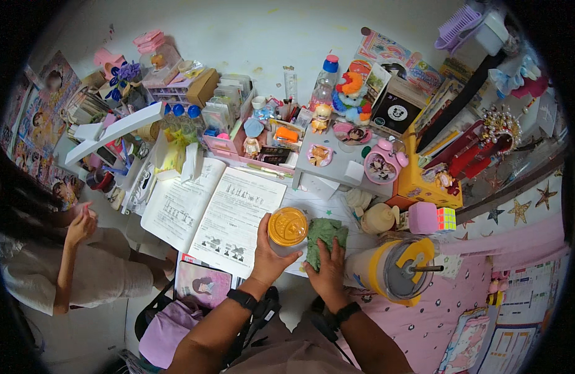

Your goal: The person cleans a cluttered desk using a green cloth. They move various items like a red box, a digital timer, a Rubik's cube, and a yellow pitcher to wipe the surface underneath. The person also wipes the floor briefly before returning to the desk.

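Observation:
My left hand (272,263) is wrapped around a clear cup with an orange lid (288,226), held at the near edge of the desk. Just right of it, my right hand (328,276) presses its spread fingers on a folded green cloth (325,233) lying on the desktop. An open book (240,205) with printed text and diagrams lies left of the cup, its right page close to my left hand. A large tumbler with a yellow band and a metal straw (395,269) stands right of my right hand.
A small grey shelf (336,161) bears figurines and a pink alarm clock (385,161). Behind the book sits a pink organizer (233,156). A white lamp arm (116,133) juts over the left side. Another person (77,266) is at the left. A purple bag (170,334) lies below the desk.

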A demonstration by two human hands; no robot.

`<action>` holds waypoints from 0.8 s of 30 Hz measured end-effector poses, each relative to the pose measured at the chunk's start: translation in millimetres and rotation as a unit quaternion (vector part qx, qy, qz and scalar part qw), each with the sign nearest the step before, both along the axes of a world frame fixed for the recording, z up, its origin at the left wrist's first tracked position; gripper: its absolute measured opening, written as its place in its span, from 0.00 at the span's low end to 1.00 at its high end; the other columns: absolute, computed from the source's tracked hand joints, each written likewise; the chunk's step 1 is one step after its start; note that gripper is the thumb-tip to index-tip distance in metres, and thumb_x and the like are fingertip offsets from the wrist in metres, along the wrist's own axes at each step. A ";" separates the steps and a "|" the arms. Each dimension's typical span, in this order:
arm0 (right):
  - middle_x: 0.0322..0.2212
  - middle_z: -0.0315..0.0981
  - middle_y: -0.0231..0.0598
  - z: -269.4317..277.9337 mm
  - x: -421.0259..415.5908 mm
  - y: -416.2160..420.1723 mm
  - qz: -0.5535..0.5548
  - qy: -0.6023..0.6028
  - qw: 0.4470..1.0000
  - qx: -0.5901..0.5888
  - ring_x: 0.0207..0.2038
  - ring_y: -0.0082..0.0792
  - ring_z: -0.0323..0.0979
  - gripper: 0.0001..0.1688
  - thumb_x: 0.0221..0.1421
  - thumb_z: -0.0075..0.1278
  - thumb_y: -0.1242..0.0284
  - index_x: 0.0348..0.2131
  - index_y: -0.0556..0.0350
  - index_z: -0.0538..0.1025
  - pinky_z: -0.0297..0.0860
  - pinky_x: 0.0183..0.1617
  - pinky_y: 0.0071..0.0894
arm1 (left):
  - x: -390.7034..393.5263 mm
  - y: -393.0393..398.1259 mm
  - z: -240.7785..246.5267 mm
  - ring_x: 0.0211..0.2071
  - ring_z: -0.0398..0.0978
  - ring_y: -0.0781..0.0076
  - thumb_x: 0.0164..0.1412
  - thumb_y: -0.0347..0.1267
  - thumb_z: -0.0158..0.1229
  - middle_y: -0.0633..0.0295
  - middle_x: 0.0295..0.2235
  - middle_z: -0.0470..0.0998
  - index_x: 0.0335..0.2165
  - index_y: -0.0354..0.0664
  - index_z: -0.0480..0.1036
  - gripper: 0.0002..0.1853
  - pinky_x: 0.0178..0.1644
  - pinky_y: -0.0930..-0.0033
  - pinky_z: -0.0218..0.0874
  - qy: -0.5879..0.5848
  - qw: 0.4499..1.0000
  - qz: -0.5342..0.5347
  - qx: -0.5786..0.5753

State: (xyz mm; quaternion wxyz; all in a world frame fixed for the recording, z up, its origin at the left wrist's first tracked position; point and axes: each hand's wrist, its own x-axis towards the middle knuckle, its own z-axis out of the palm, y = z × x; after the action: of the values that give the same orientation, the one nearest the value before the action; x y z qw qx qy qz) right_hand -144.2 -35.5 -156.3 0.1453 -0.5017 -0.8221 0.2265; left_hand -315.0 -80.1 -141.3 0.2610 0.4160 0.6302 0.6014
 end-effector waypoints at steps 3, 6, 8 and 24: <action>0.62 0.45 0.60 2.8 4.2 0.8 0.014 0.006 1.000 -0.001 0.61 0.65 0.48 0.42 0.47 0.61 0.68 0.60 0.48 0.63 0.52 0.64 0.58 | 1.1 8.5 -6.2 0.57 0.65 0.55 0.36 0.26 0.75 0.47 0.55 0.64 0.62 0.38 0.44 0.60 0.59 0.64 0.59 0.000 1.000 0.002 -0.003; 0.62 0.45 0.61 8.6 9.5 -3.2 0.064 -0.002 0.998 0.004 0.61 0.65 0.48 0.41 0.46 0.59 0.72 0.59 0.48 0.63 0.52 0.64 0.57 | 2.3 20.1 -1.7 0.54 0.69 0.56 0.37 0.27 0.75 0.48 0.52 0.68 0.61 0.39 0.45 0.58 0.57 0.64 0.62 0.018 0.999 0.023 0.013; 0.62 0.46 0.60 11.4 12.5 -9.6 0.091 -0.006 0.996 0.006 0.60 0.65 0.49 0.40 0.47 0.58 0.74 0.59 0.49 0.63 0.52 0.64 0.57 | 2.3 25.8 1.8 0.52 0.70 0.56 0.38 0.27 0.75 0.49 0.50 0.70 0.61 0.39 0.45 0.57 0.55 0.65 0.63 0.009 1.000 0.024 0.004; 0.62 0.50 0.58 -2.6 -70.8 44.6 -0.015 -0.010 1.000 -0.023 0.59 0.66 0.53 0.39 0.51 0.53 0.79 0.61 0.50 0.61 0.57 0.62 0.53 | -14.3 -64.1 62.1 0.51 0.69 0.63 0.38 0.18 0.71 0.53 0.50 0.67 0.62 0.39 0.41 0.58 0.56 0.64 0.62 -0.102 0.994 0.051 -0.002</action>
State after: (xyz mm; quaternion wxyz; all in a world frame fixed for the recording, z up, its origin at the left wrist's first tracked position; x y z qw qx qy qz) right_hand -214.9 9.1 -158.9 0.1288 -0.5197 -0.8103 0.2382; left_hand -329.2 -144.2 -79.2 0.2936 0.3197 0.6216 0.6521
